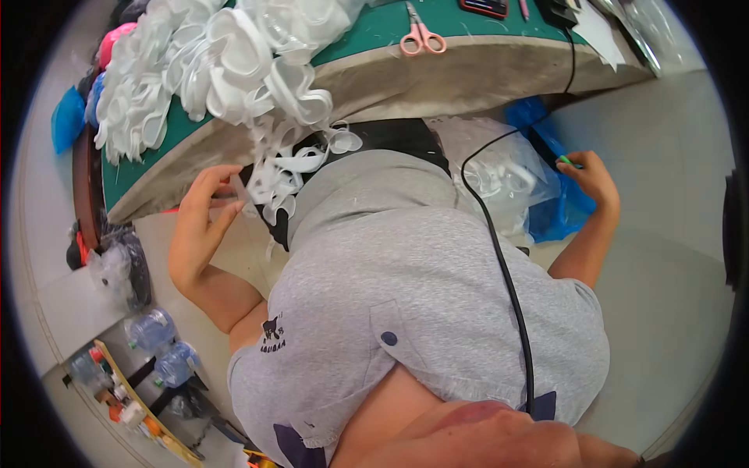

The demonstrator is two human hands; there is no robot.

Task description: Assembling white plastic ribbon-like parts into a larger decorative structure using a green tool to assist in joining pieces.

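My left hand (204, 222) is raised beside my lap at the left, fingers and thumb closed on a thin whitish strip (239, 189). Next to it, a tangle of white loop-shaped pieces (275, 178) hangs from the table edge onto my lap. My right hand (591, 181) is out to the right, over a blue plastic bag. Its fingers are closed round a small thing with a bright green end (567, 161); the rest of it is hard to make out. A large heap of white curved loops (226, 62) covers the left of the green tabletop (374, 39).
Pink-handled scissors (422, 35) lie on the table. A black cable (503, 265) runs from the table down across my front. At my right, a clear bag with white pieces (499, 175) sits by the blue bag (566, 214). Water bottles (173, 363) stand at the lower left.
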